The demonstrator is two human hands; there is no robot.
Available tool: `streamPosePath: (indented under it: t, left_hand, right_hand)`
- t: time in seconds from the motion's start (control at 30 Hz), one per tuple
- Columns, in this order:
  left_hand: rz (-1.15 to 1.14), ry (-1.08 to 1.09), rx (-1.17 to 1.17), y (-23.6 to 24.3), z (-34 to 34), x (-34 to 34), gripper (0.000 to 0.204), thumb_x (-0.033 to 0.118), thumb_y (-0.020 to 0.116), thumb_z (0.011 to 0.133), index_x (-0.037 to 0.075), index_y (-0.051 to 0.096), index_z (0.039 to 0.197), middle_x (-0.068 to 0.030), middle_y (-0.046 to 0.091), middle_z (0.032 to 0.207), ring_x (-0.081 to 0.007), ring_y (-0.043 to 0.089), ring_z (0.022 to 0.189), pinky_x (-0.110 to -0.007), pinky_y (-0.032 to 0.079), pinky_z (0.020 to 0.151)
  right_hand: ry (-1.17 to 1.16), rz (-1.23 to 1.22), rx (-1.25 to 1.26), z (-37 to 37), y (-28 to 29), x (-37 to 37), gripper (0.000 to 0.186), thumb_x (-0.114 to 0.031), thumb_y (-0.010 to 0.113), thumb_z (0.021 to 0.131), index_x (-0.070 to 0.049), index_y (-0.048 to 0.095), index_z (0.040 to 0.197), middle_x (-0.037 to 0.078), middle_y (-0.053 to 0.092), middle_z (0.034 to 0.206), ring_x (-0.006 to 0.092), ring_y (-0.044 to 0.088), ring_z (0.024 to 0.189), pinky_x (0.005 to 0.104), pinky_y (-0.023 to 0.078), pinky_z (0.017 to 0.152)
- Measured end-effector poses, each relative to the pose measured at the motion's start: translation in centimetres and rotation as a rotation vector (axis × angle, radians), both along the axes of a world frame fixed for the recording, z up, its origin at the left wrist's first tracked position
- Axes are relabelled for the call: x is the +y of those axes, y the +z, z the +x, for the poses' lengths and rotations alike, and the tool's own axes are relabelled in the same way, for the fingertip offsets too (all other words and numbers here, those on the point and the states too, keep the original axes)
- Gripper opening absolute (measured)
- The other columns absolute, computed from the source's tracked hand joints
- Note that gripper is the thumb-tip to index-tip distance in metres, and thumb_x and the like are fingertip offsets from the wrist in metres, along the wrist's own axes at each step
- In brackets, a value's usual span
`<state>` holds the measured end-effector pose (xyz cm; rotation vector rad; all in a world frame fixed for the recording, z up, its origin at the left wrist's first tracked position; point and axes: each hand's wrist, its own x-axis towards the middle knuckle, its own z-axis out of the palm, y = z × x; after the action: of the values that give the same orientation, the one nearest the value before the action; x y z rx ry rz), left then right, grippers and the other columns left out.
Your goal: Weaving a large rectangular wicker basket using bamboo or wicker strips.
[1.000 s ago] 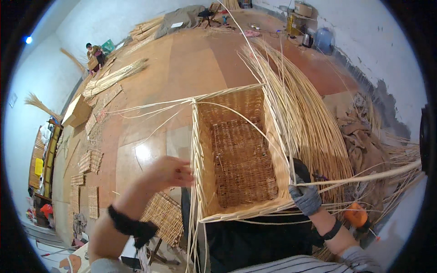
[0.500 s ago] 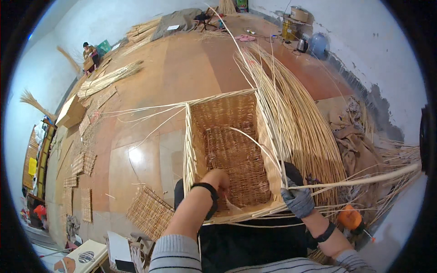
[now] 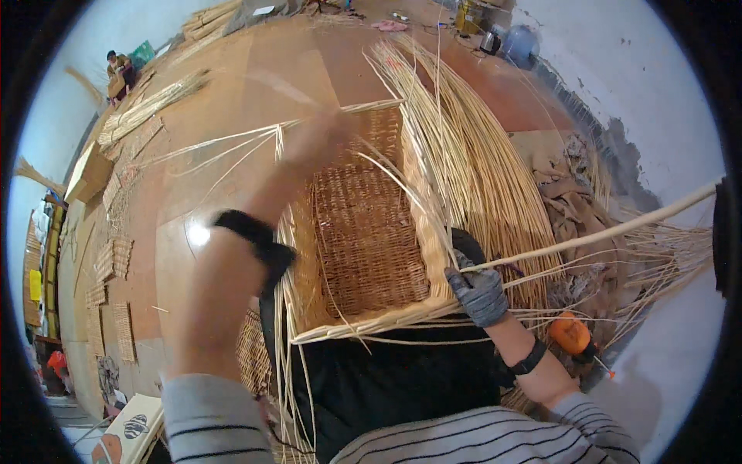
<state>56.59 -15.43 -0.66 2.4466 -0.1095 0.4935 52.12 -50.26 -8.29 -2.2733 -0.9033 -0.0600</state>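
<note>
A rectangular woven wicker basket (image 3: 371,232) stands over my lap with its opening facing up, loose rods sticking out at its corners. My right hand (image 3: 479,292), in a grey glove, is closed at the near right corner, where a long pale wicker rod (image 3: 603,237) comes out of the grip and runs off to the right. My left hand (image 3: 328,131) is bare and smeared by motion above the basket's far left part; its fingers are not distinct. A faint pale streak shows beyond it. One curved rod end (image 3: 386,172) leans inside the basket.
A thick bundle of rods (image 3: 495,178) lies along the basket's right side. Near my right forearm is an orange object (image 3: 570,332). Woven panels (image 3: 124,331) and another rod bundle (image 3: 154,108) lie at left. Far left, another person (image 3: 119,76) sits by the wall.
My left hand has come up out of the basket and swung to its far left, now blurred. My right hand keeps its grip at the corner. The whole view has shifted.
</note>
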Motion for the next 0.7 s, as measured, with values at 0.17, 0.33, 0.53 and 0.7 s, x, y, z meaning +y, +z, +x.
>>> streamPosePath:
  t: [0.17,0.33,0.53,0.7]
  left_hand:
    - [0.351,0.550,-0.010,2.6,-18.0,19.4,0.027,0.023,0.040,0.088,0.000,0.054,0.085,-0.0155,0.055,0.085,-0.0297,0.050,0.085,-0.037,0.038,0.077]
    - [0.270,0.947,0.389,-4.1,-36.6,23.1,0.021,0.018,0.040,0.085,0.002,0.053,0.080,-0.0115,0.055,0.065,-0.0292,0.053,0.060,-0.039,0.040,0.054]
    - [-0.596,0.654,0.825,-7.9,-28.4,12.1,0.020,0.019,0.054,0.081,0.000,0.058,0.077,-0.0117,0.059,0.067,-0.0217,0.062,0.071,-0.032,0.051,0.060]
    - [-1.159,0.193,0.399,-3.5,-13.2,-2.4,0.023,0.019,0.044,0.092,-0.001,0.049,0.100,-0.0143,0.058,0.093,-0.0215,0.061,0.080,-0.034,0.053,0.070]
  right_hand:
    - [-0.055,0.009,-0.022,0.6,-1.6,-0.9,0.037,-0.030,0.056,0.084,-0.003,0.057,0.109,0.019,0.063,0.085,0.0331,0.061,0.078,0.0379,0.048,0.069]
    - [-0.058,-0.022,0.065,0.6,-0.4,-0.7,0.037,-0.030,0.057,0.083,-0.002,0.058,0.107,0.018,0.063,0.086,0.0313,0.062,0.076,0.0353,0.049,0.068]
    - [0.164,-0.270,0.075,1.6,2.9,-1.5,0.044,-0.033,0.057,0.083,-0.001,0.054,0.112,0.018,0.061,0.100,0.0272,0.059,0.092,0.0331,0.045,0.081]
    - [0.257,0.162,1.600,5.5,4.9,-1.7,0.045,-0.027,0.057,0.083,-0.002,0.047,0.120,0.008,0.060,0.100,0.0175,0.057,0.090,0.0256,0.046,0.080]
